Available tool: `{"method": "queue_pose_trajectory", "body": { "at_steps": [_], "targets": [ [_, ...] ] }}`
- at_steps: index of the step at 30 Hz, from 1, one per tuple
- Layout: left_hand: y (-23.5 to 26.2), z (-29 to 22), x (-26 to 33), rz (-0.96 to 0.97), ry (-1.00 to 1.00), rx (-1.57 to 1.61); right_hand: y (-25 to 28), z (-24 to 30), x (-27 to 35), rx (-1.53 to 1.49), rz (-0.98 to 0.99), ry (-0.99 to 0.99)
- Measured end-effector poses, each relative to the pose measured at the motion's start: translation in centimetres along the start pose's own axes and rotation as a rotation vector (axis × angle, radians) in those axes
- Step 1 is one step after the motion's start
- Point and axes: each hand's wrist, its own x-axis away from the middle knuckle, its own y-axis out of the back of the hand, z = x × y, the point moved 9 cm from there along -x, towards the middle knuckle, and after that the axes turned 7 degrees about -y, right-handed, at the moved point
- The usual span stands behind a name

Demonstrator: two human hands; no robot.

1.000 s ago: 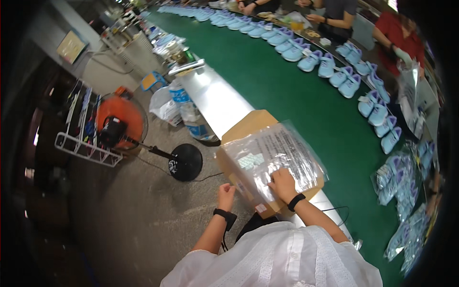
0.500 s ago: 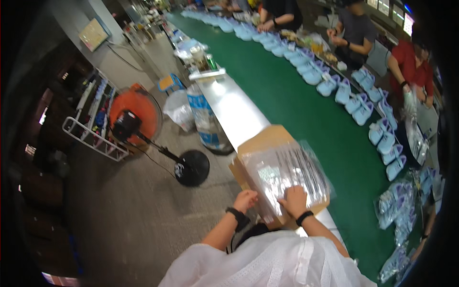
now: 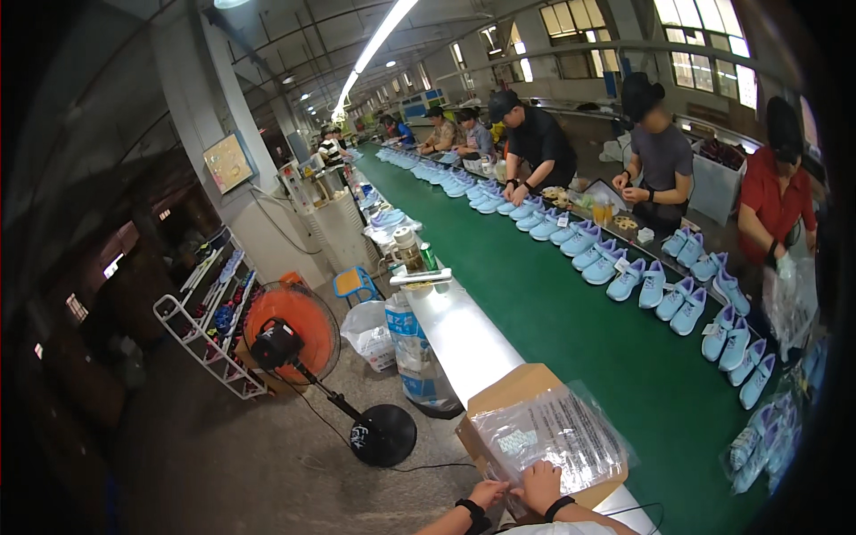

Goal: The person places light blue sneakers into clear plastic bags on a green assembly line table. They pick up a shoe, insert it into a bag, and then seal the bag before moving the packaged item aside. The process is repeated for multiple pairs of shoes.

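Note:
A stack of clear plastic bags (image 3: 557,432) with dark printing lies on an open brown cardboard box (image 3: 510,389) at the near end of the white bench. My left hand (image 3: 487,493) is closed at the near left edge of the bags, its fingertips pinched on the plastic there. Beside it, my right hand (image 3: 540,487) rests on the bags with its fingers laid over them and its thumb toward the left hand. Both wrists wear dark bands.
A green conveyor belt (image 3: 499,294) carries rows of light blue shoes (image 3: 599,265) along its far side, where several people work. To the left are a standing fan (image 3: 290,343), a shoe rack (image 3: 209,321) and a white-and-blue sack (image 3: 413,357). A can (image 3: 429,257) stands beyond the bench.
My view has tilted up, so the box and hands sit lower in the picture. My left hand has come closer to the right, at the bags' near edge.

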Motion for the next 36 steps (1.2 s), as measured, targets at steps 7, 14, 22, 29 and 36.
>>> {"method": "queue_pose_trajectory", "body": {
  "at_steps": [7, 14, 22, 29, 36],
  "targets": [
    [0.4, -0.8, 1.8, -0.104, -0.080, 0.099, -3.7, -1.8, 0.2, -0.121, -0.044, 0.033],
    [0.1, -5.6, 5.0, -0.137, -0.171, 0.138, -1.5, -3.4, -1.3, -0.545, 0.154, -0.005],
    [-1.1, -6.7, 3.2, 0.049, -0.300, -0.015, 0.4, -2.4, -1.1, -0.415, 0.127, 0.009],
    [-4.8, -9.1, 4.4, 0.046, -0.395, 0.043, 2.1, -0.3, -1.6, -0.793, 0.211, -0.201],
    [-2.7, -9.4, 3.5, -0.133, -0.394, 0.028, -0.5, -8.6, -2.2, -0.988, 0.022, -0.485]
  ]
}}
